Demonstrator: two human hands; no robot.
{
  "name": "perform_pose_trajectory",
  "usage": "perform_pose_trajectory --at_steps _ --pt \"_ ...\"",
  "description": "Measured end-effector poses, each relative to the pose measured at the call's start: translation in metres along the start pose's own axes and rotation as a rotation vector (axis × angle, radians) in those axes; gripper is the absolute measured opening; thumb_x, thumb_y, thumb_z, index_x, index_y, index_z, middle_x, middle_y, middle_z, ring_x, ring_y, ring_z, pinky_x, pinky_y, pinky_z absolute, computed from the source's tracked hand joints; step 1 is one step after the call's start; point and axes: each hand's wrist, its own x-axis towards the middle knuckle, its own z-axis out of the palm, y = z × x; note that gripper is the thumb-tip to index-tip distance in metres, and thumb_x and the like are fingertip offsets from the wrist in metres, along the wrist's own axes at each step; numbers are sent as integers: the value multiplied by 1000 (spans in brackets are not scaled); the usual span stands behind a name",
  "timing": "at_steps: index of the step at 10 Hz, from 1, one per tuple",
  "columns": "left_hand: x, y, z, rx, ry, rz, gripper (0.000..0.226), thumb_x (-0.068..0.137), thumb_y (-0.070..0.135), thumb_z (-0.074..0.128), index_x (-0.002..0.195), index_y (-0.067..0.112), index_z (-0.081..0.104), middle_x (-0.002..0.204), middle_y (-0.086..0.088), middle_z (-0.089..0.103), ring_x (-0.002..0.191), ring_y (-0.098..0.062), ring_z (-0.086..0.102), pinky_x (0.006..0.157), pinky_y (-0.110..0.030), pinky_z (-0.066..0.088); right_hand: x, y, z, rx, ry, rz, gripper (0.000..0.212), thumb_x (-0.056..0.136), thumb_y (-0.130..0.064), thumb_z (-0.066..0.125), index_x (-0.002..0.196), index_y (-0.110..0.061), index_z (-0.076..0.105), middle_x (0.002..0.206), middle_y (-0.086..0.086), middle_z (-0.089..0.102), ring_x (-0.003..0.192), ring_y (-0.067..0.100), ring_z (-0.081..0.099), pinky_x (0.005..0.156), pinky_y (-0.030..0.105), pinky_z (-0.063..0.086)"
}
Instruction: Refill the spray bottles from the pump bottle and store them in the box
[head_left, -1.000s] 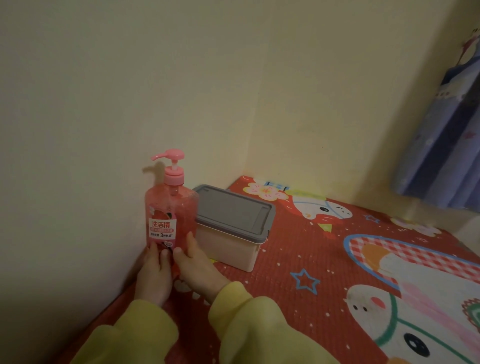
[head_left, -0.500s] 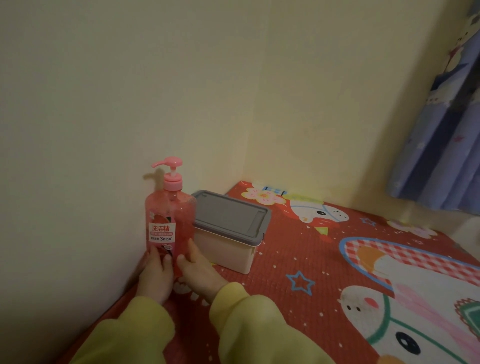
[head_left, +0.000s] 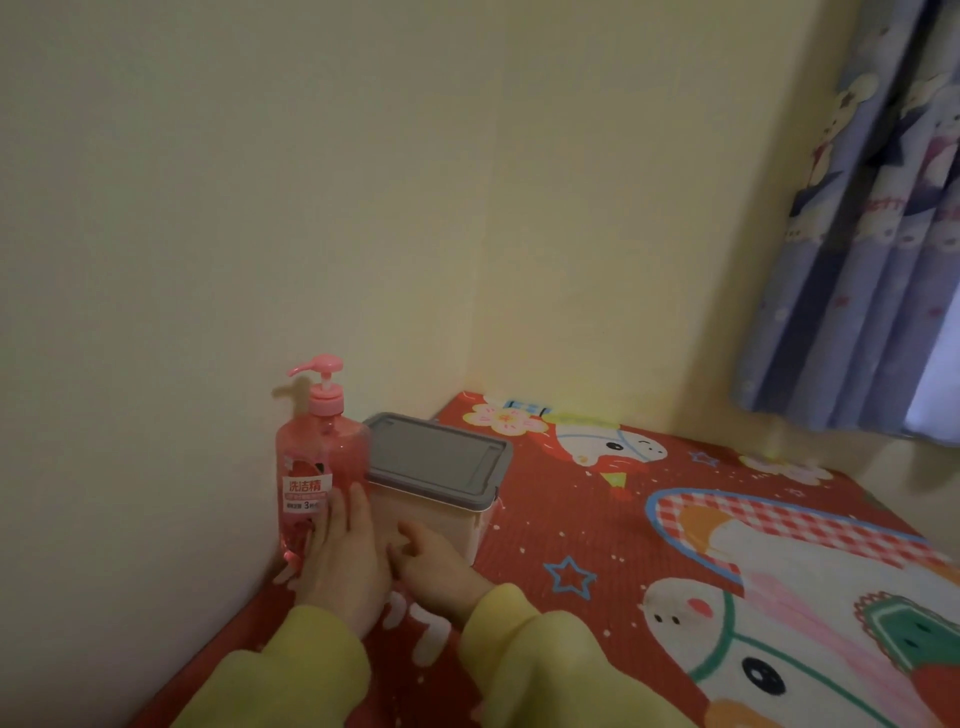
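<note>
A pink pump bottle (head_left: 317, 467) with a white and red label stands upright on the red mat, close to the left wall. Right beside it sits a cream box (head_left: 467, 525) whose grey lid (head_left: 431, 452) is closed. My left hand (head_left: 343, 561) is held flat with straight fingers at the bottle's lower right side, between bottle and box; I cannot tell if it touches the bottle. My right hand (head_left: 431, 564) lies in front of the box with loosely curled fingers and holds nothing. No spray bottle is in view.
The red cartoon-print mat (head_left: 597, 519) covers the surface and runs into the corner of two cream walls (head_left: 208, 234). A blue patterned curtain (head_left: 857, 260) hangs at the far right.
Both hands have come off the lower part of the pump bottle and shifted right toward the box. The bottle stays standing by the wall. The view has swung slightly left.
</note>
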Motion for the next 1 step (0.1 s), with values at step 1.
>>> perform_pose_trajectory --at_steps 1 --pt "0 28 -10 5 53 219 67 95 18 35 145 3 -7 156 -15 -8 146 -25 -7 118 -34 2 -7 23 -8 1 10 8 47 92 -14 45 133 8 37 126 23 55 114 34 56 101 47 44"
